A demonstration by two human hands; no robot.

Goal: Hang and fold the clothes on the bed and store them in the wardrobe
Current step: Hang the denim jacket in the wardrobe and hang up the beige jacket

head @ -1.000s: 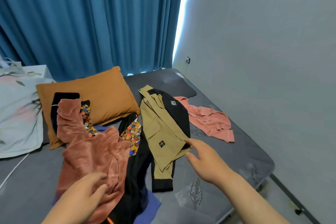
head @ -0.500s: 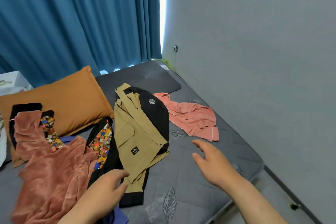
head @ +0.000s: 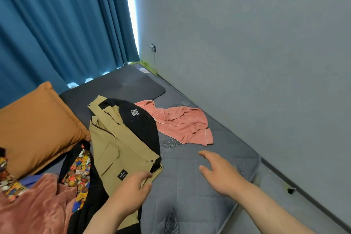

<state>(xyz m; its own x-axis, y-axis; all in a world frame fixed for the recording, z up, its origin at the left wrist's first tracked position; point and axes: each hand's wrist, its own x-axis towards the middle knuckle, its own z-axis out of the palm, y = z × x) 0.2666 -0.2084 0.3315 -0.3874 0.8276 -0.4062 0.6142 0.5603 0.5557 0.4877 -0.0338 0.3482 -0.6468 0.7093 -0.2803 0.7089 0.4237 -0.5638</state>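
A tan and black jacket (head: 121,138) lies spread across the middle of the grey bed (head: 190,186). My left hand (head: 131,192) hovers over its lower hem with fingers loosely apart and nothing in it. My right hand (head: 220,173) is open above bare mattress, just right of the jacket. A salmon pink pyjama top (head: 180,123) lies crumpled further back towards the wall. A rust velvet garment (head: 34,207) and a black garment with a colourful patterned lining (head: 81,173) lie at the lower left.
An orange pillow (head: 36,125) rests at the left, a dark grey pillow (head: 121,85) at the head of the bed. Blue curtains (head: 62,24) hang behind. A grey wall (head: 247,43) runs along the bed's right side, with a narrow floor gap.
The view has swung to the right, so the clothes sit further left in frame. My left hand has reached forward over the jacket's hem. My right hand has stayed open over the mattress.
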